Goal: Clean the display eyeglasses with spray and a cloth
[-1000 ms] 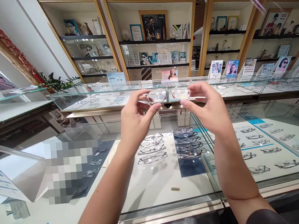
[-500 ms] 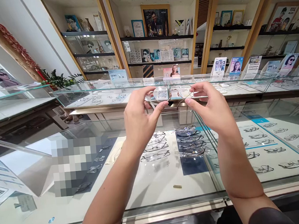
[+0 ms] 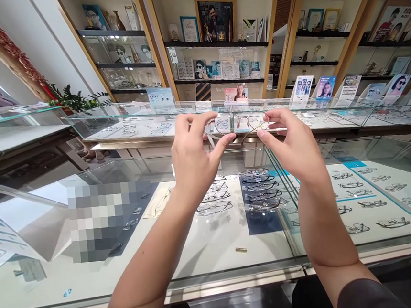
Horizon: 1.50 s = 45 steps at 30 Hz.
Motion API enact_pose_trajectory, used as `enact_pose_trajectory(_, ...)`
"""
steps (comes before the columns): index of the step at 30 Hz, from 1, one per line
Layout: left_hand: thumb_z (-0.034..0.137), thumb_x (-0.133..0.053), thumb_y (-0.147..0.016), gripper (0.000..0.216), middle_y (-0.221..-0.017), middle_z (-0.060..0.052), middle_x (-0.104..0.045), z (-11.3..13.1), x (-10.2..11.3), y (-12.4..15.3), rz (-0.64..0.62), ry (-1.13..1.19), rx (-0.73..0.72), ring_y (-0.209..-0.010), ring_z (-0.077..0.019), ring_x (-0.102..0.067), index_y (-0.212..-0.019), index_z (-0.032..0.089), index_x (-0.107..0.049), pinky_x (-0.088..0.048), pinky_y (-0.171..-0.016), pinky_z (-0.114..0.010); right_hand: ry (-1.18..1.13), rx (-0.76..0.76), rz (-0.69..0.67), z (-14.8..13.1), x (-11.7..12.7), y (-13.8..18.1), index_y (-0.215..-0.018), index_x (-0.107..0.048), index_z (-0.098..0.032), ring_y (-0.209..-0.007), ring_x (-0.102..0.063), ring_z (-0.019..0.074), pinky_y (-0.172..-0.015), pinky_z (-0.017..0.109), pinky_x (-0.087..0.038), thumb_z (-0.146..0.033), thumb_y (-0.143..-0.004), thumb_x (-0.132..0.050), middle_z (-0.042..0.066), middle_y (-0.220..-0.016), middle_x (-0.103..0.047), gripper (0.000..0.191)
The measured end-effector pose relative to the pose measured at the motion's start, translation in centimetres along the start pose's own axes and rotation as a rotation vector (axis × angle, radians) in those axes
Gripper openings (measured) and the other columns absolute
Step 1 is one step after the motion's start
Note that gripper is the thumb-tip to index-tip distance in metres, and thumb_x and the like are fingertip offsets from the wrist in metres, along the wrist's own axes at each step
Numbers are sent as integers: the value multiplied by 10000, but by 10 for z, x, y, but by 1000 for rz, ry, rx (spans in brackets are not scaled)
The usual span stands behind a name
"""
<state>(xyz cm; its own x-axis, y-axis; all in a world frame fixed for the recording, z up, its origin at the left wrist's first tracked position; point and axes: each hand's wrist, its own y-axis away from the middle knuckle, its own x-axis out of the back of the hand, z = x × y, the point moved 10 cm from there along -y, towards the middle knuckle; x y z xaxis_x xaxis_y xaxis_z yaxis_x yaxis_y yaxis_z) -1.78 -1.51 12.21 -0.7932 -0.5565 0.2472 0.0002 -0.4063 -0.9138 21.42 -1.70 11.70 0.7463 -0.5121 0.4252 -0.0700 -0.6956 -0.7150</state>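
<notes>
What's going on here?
A person holds a pair of thin-rimmed glasses up in front of them with both bare hands, the left hand at one side of the frame and the right hand at the other. The glasses are in the air above a glass display case. In it, more frames lie in rows, some on a dark blue mat. Another glass counter and wooden shelving stand beyond.
</notes>
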Motion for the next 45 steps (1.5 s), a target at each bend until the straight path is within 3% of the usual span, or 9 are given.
enact_pose_trajectory(9, 644, -788, -934, 486, -1196, -96, -631, 1, 3, -2, 16, -6, -1, -1011, -242, -664, -1269, 297, -731, -612, -860, -392, -3, 38, 12, -5, 2, 1, -1283, -671, -291, -1152, -754, 329, -972, 535, -602, -376, -980, -700, 89, -1317, -777, 316)
enact_pose_trajectory(18, 606, -839, -899, 444, -1120, -93, -653, 7, 2, 1, 87, -79, -84, -1054, -297, -638, -1223, 317, -750, -560, -988, -497, 26, 22, 20, -4, 7, 2, -1309, -688, -301, -1233, -730, 356, -970, 547, -598, -357, -985, -693, 93, -1359, -770, 329)
enact_pose_trajectory(28, 603, -844, -895, 436, -1127, -89, -639, 8, 2, 3, 90, -53, -60, -1013, -276, -626, -1217, 323, -756, -570, -962, -480, 13, 29, 5, -2, 1, 0, -1330, -693, -285, -1194, -740, 342, -1005, 561, -594, -361, -999, -662, 104, -1393, -762, 341)
enact_pose_trajectory(34, 571, -812, -941, 440, -1199, -91, -634, -10, -1, -3, -3, 42, 48, -1050, -258, -650, -1297, 323, -742, -583, -895, -432, 19, 23, 5, -7, 2, 1, -1297, -661, -286, -1166, -734, 324, -943, 517, -596, -404, -984, -689, 97, -1365, -751, 336)
enact_pose_trajectory(39, 475, -837, -938, 425, -1255, -88, -655, -23, -3, -8, -50, 88, 96, -1114, -258, -675, -1324, 325, -739, -578, -858, -394, 29, 31, 29, -13, 2, -1, -1264, -657, -277, -1152, -726, 301, -1000, 511, -568, -385, -972, -711, 91, -1320, -748, 316)
enact_pose_trajectory(45, 504, -831, -934, 459, -1264, -82, -673, -35, -11, -10, -110, 187, 127, -1121, -246, -711, -1347, 325, -741, -565, -786, -331, 28, 50, 50, -18, 3, 0, -1242, -650, -273, -1126, -720, 296, -1011, 513, -551, -374, -967, -716, 87, -1265, -758, 300)
